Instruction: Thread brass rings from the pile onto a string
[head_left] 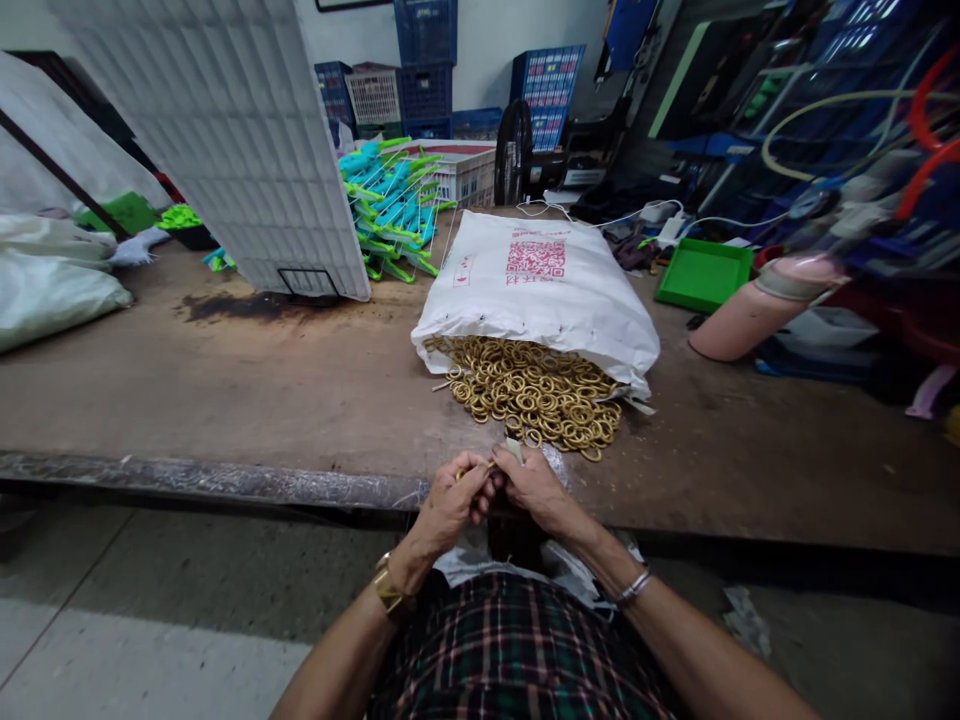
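The left hand [456, 492] pinched a gold-coloured round ring [460, 475] and the right hand [538, 488] gripped a small pale flat piece [514, 449], an apparent ring-working step next calling for steady alignment.

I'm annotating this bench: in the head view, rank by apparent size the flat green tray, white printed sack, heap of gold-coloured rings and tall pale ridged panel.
1. Panel, cut off by the top edge
2. White sack
3. Heap of rings, visible part only
4. Green tray
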